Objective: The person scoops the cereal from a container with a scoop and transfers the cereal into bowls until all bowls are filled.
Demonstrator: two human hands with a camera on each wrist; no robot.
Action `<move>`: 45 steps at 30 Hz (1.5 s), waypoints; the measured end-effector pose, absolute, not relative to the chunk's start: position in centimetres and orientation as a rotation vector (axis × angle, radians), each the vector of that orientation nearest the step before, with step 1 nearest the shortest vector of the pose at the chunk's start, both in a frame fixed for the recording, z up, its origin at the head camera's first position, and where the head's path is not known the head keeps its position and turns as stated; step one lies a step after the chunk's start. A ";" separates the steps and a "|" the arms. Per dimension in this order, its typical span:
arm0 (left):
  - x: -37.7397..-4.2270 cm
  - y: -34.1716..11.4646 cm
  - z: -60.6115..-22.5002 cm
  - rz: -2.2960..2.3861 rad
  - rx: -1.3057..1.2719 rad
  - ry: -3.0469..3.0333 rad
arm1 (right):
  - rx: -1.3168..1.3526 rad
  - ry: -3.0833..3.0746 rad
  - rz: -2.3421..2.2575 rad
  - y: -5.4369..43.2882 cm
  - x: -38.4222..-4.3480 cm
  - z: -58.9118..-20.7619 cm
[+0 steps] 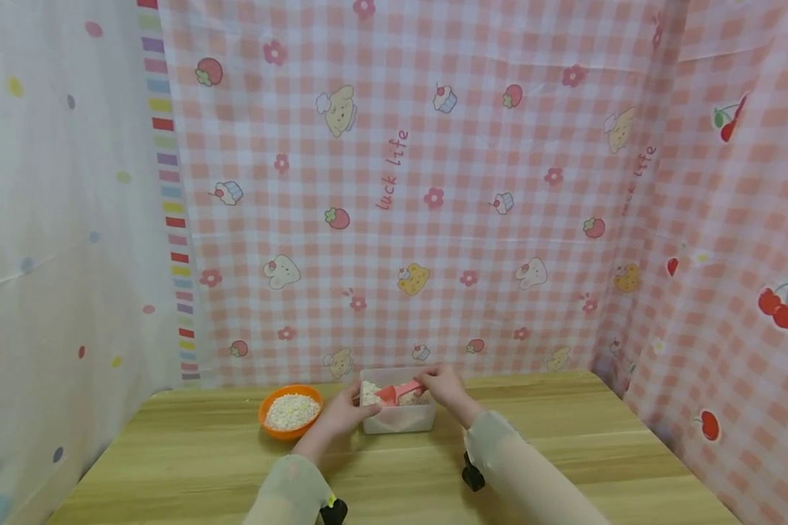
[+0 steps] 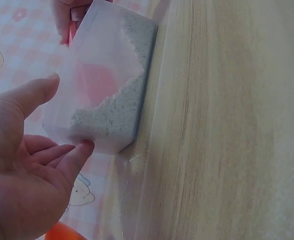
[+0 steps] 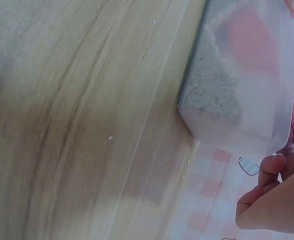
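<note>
A translucent box point(image 1: 399, 421) holds pale grains and stands near the table's back edge. My right hand point(image 1: 443, 386) grips the handle of a pink scoop point(image 1: 387, 396), whose bowl sits among the grains. Through the box wall in the left wrist view, the scoop's bowl point(image 2: 98, 85) shows as a pink blur. At the box's left end is my left hand point(image 1: 343, 413), its thumb extended by the near rim. One of its fingertips point(image 2: 87, 146) touches the end wall. In the right wrist view, curled fingers of the right hand point(image 3: 281, 182) show beside the rim.
An orange bowl point(image 1: 265, 421) of white grains stands left of the box, close to my left hand. A few loose grains lie on the wooden table point(image 1: 565, 437). Behind it hangs a pink checked curtain point(image 1: 381, 313), with more cloth at both sides.
</note>
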State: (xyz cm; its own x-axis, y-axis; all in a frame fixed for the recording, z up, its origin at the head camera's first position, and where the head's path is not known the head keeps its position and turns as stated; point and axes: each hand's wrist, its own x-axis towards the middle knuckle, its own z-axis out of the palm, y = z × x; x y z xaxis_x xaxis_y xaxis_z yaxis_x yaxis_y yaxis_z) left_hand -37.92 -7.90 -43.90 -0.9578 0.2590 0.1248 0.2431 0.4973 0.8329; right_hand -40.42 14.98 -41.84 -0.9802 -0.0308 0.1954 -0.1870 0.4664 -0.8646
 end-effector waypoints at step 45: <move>-37.8 -7.9 -43.6 1.601 0.414 2.638 | 0.009 -2.243 2.074 18.9 -40.9 -40.1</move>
